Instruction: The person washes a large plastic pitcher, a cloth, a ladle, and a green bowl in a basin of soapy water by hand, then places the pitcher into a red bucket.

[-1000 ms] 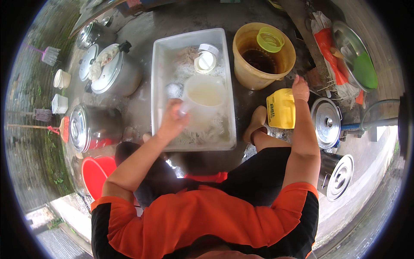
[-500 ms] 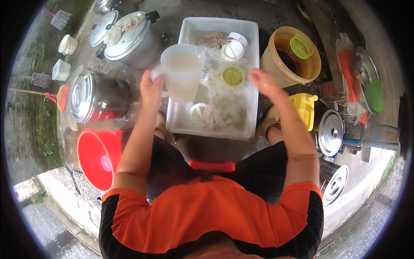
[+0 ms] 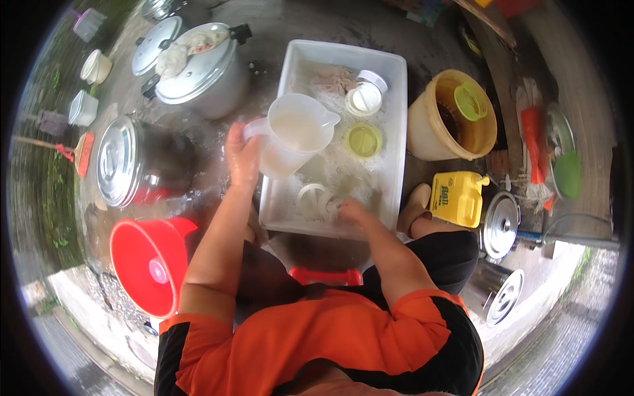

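Observation:
My left hand (image 3: 243, 157) is closed round the handle of a translucent plastic pitcher (image 3: 282, 155), tilted a little over the left side of a white tub. My right hand (image 3: 351, 211) is down in the near part of the tub (image 3: 403, 132), fingers closed on a wet whitish cloth (image 3: 330, 206). Beside that cloth lies a white ring-shaped lid (image 3: 310, 191). Farther back in the cloudy, sudsy water are a yellow-green lid (image 3: 363, 140), white round lids (image 3: 364, 99) and a bunched beige cloth (image 3: 333, 80).
On the left stand a red bucket (image 3: 135, 264), a lidded steel pot (image 3: 119, 162) and a large pot (image 3: 218, 79) with a cloth on its lid. To the right are a cream bucket (image 3: 429, 132), a yellow jug (image 3: 456, 198) and steel pots (image 3: 500, 224).
My right hand has moved from above the tub's right rim down to the cloth. The pitcher now leans more to the right, its spout turned over the tub.

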{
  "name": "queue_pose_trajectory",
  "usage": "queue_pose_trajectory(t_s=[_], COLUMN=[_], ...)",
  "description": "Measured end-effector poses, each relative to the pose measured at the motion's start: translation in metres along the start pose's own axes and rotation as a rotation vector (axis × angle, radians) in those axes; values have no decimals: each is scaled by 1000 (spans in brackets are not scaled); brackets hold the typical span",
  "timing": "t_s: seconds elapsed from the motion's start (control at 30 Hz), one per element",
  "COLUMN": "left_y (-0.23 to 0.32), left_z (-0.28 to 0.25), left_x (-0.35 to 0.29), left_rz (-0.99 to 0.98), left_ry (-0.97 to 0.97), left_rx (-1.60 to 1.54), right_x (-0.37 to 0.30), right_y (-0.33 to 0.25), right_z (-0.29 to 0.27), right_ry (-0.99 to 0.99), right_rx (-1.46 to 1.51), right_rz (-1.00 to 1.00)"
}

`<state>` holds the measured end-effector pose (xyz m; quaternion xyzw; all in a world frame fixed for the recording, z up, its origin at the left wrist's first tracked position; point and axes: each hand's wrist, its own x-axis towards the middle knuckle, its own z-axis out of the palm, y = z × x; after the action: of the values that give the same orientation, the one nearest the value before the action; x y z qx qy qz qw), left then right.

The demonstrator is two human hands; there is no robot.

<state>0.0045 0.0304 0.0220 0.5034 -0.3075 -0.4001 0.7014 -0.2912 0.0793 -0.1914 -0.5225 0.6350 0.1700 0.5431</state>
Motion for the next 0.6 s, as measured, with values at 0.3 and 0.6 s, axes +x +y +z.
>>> queue_pose_trajectory(t_s=[0.3,0.6], left_y=[-24,-12], left_z=[-39,-46], left_x=[32,14], left_rz=[203,274], left_ry=[224,295], left_rx=[273,576], right_x=[-81,-198], right_y=[-11,-87], right_z=[-43,-102], right_ry=[115,216], right_rx=[1273,1403], right_rz=[-455,-795])
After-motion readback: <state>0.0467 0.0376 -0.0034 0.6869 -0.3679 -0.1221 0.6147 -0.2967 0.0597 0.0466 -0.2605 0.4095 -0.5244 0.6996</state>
